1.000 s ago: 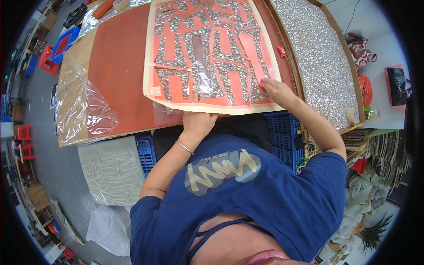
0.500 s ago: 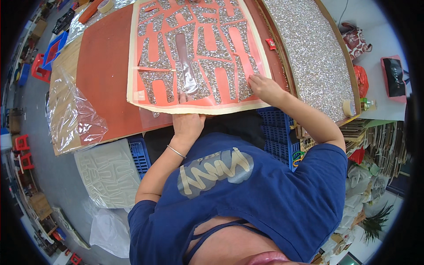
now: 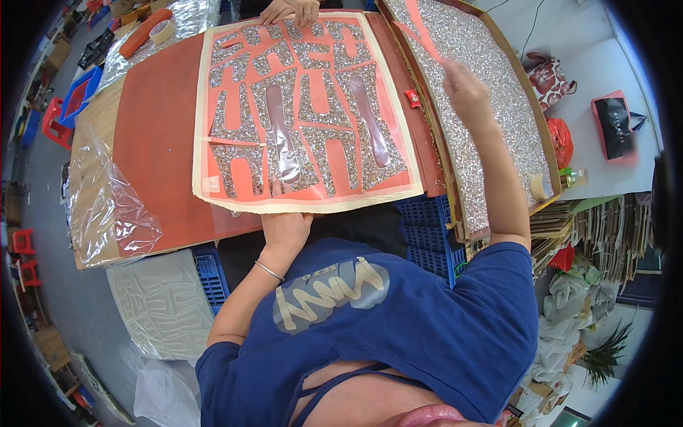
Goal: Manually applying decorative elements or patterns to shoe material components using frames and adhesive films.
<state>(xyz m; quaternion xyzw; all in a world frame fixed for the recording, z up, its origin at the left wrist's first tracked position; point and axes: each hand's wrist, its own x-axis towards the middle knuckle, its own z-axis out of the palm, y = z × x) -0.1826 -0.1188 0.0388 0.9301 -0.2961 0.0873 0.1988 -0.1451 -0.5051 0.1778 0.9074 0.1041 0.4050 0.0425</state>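
Across the upper middle, the patterned sheet [image 3: 313, 96] has two long slots [image 3: 368, 121] cleared of pink, its other cut-outs [image 3: 336, 158] looking undone; at upper right the right hand [image 3: 467, 94] pinches a pink strip [image 3: 424, 34] above the tray [image 3: 548, 146] of silver glitter [image 3: 498, 107]; the left hand [image 3: 286, 231] goes under the sheet's lower edge, its closure hidden

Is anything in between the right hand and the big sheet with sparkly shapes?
Yes. The sparkly tray's brown rim and a small red packet lie between the right hand and the sheet. Both look low, so they probably wouldn't block it much.
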